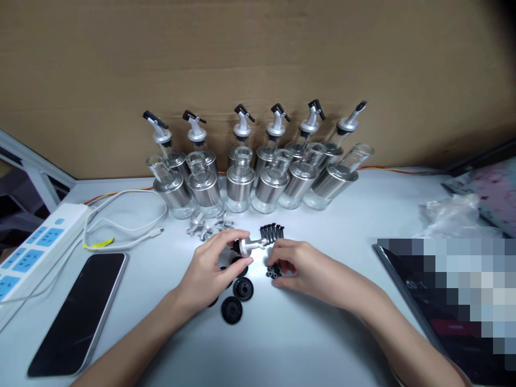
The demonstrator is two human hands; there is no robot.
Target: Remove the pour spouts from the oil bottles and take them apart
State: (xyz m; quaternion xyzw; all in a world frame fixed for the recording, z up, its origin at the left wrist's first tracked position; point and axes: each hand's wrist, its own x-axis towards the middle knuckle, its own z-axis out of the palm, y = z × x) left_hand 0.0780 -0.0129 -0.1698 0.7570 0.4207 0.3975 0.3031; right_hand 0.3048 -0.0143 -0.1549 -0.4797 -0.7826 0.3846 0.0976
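My left hand (215, 263) pinches a silver pourer spout (250, 246) with a black stopper end, held sideways just above the table. My right hand (296, 263) is at a small pile of black rings (273, 271), with its thumb and index finger apart on either side of them; its other fingers are curled and partly hidden. Just behind the hands lies a row of small black levers (272, 232). Several silver spout parts (205, 226) are heaped to the left of the levers. Round black caps (243, 289) lie below my left hand, some partly covered by it.
Bottles without tops (240, 185) stand in a front row, with bottles fitted with pourers (242, 129) behind, against a cardboard wall (258, 59). At left are a phone (78, 317), a white cable (124, 231) and a power strip (36, 252). A tablet-like screen (419, 285) and plastic bag (455, 215) lie right.
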